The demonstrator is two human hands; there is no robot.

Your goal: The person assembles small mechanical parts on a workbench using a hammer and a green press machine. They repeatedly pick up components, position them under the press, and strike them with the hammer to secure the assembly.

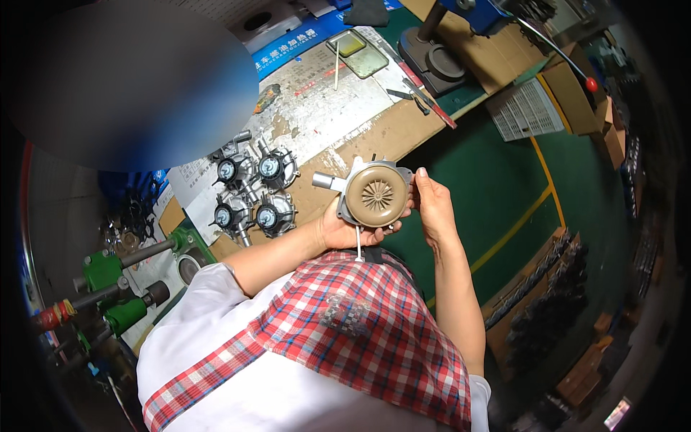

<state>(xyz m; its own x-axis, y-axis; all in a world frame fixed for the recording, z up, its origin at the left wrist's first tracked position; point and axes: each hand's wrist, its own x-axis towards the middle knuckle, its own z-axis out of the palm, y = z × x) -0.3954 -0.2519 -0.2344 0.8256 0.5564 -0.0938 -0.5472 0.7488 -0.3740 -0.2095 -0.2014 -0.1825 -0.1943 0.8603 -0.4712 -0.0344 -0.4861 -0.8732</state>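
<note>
Standing at your far left, green machinery (129, 318) flanked the bench. Next, four metal units (270, 169) with black fittings sat close together. Above them, one blue banner (288, 49) bore white characters and Latin capitals; the worn white sheet (324, 93) below carried faint print, some red. At centre, one round brown-and-grey housing (376, 194), finned side up, was in your hands, before the bench's near edge (412, 135). Your left hand (344, 229) cupped it from below, fingers curled around its underside. Your right hand (434, 203) met its right rim, thumb raised, fingers partly bent; whether they gripped could not be told. Rightward, a dark press base (432, 63) stood near the bench edge. Beyond that edge, green floor (497, 191) with yellow lines spread toward dark stacked parts (543, 313). One printed sheet (529, 108), its lines too small to read, hung beside an open carton (579, 93).
</note>
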